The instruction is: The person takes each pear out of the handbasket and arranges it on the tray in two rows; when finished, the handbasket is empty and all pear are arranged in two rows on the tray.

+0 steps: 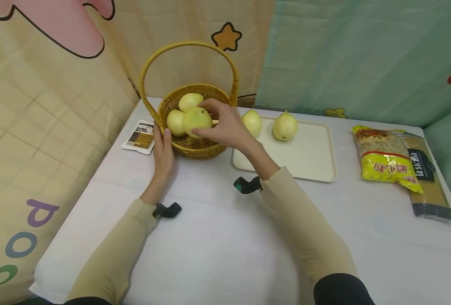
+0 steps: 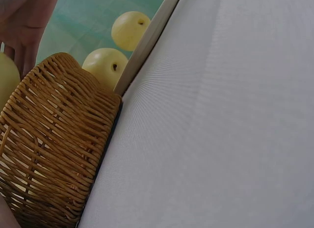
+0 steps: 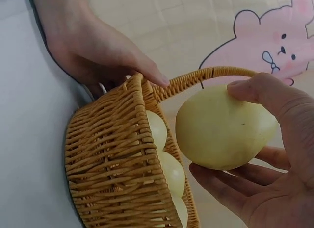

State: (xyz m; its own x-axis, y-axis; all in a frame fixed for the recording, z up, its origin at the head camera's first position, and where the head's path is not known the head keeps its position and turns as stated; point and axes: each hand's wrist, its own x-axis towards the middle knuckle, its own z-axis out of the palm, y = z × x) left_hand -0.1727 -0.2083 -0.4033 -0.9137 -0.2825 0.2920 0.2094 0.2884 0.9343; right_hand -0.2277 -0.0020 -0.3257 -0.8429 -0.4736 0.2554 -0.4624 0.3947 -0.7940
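Observation:
My right hand (image 1: 227, 123) grips a pale yellow-green pear (image 3: 223, 127) over the mouth of a wicker basket (image 1: 199, 153), thumb on one side and fingers on the other. More pears (image 1: 190, 101) lie inside the basket; the held one partly hides them in the head view. At the basket's left side, my left hand (image 1: 163, 153) holds the wall near the foot of the tall handle, with its thumb (image 3: 156, 77) at the rim. Two other pears (image 1: 285, 126) are on a cream tray (image 1: 309, 159) to the right, one partly behind my right hand.
Left of the basket lies a small white-and-brown packet (image 1: 140, 136). A yellow bag of food (image 1: 387, 159) overlaps a long brown pasta packet (image 1: 433, 186) at the table's right. Printed curtains (image 1: 347, 51) hang along the back and left of the white table (image 1: 210, 250).

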